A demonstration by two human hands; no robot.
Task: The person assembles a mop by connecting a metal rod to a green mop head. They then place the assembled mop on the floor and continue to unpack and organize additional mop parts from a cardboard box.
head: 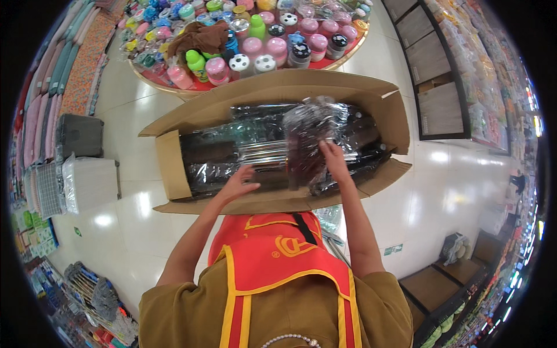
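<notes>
An open cardboard box (174,165) lies before me, filled with dark items in clear plastic wrap and a row of shiny metal tubes (263,153). My right hand (336,160) grips a clear plastic-wrapped bundle (310,126), blurred by motion, over the right half of the box. Its contents look dark reddish, but I cannot tell what they are. Over the box's near edge, left of the bundle, my left hand (242,182) is spread with nothing in it, close to the wrapped items.
Beyond the box stands a round display table (191,92) crowded with bottles and a brown cloth (201,37). Plastic bins (91,182) and folded textiles are at left, mops (104,300) at lower left. Shelving (439,108) stands at right, with low shelves (428,285) at lower right.
</notes>
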